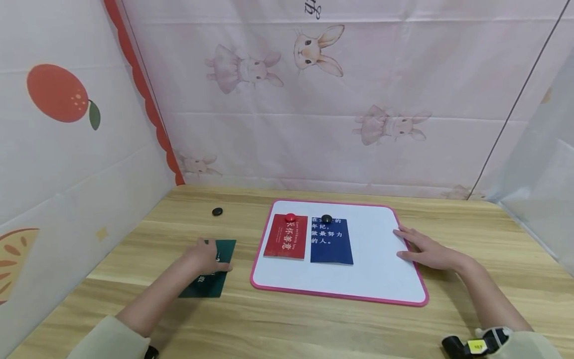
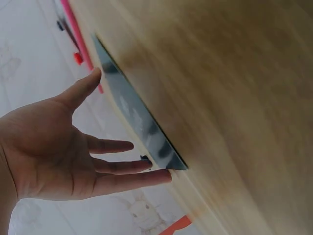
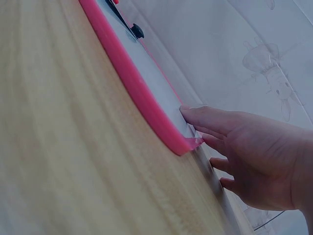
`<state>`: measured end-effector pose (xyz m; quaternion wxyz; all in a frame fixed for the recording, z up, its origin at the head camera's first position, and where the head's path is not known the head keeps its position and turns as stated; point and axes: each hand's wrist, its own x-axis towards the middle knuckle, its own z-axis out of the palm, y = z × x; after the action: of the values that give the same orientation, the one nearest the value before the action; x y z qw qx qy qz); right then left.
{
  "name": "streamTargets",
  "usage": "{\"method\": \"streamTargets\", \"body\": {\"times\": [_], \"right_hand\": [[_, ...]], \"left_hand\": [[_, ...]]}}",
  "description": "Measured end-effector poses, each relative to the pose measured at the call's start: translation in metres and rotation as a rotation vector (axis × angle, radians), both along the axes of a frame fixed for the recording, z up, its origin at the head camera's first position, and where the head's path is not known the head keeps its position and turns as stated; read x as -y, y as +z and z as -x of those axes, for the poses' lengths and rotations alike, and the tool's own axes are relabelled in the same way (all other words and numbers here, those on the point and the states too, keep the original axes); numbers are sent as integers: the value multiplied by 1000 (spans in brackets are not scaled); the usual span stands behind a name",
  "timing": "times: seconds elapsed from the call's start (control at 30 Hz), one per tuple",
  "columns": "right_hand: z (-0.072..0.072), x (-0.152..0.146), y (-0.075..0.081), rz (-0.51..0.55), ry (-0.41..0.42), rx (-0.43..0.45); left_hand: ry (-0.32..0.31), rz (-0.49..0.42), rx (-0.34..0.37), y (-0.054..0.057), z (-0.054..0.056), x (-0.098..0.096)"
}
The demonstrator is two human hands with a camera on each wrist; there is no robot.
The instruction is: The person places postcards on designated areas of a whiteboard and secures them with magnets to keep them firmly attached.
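My left hand (image 1: 204, 258) is spread over a dark green card (image 2: 129, 103) lying on the table, thumb at one edge and the other fingers toward the far edge. In the left wrist view the fingers are straight and wide apart. My right hand (image 1: 430, 252) rests at the right edge of a white magnetic board (image 1: 372, 279) with a pink rim, its thumb and index fingertip over the white surface. On the board, a red card (image 1: 284, 244) sits beneath a red round magnet (image 1: 290, 218). Beside it, a blue card (image 1: 332, 252) has a black round magnet (image 1: 326, 218) at its top.
A loose black round magnet (image 1: 217, 211) lies on the wooden table (image 1: 314, 324) beyond the left hand. White cloth printed with rabbits (image 1: 314, 149) rises behind the table, and a fruit-print cloth (image 1: 89, 164) stands along the left side.
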<state>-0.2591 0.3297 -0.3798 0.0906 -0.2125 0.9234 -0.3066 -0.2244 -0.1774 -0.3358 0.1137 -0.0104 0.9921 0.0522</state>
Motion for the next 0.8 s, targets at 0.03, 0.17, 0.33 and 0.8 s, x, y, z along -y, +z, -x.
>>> {"method": "streamTargets", "body": {"times": [0.03,0.17,0.33,0.8], "right_hand": [[0,0,0,1,1,0],[0,0,-1,4,0,2],[1,-1,-2,7,-1,-2],[1,-1,-2,2,6,-12]], "left_hand": [[-3,2,0,0,0,0],[-22,1,-1,-1,2,1],[-48,-13,-16,-4,6,8],[-26,-113,-25,-6,18,32]]}}
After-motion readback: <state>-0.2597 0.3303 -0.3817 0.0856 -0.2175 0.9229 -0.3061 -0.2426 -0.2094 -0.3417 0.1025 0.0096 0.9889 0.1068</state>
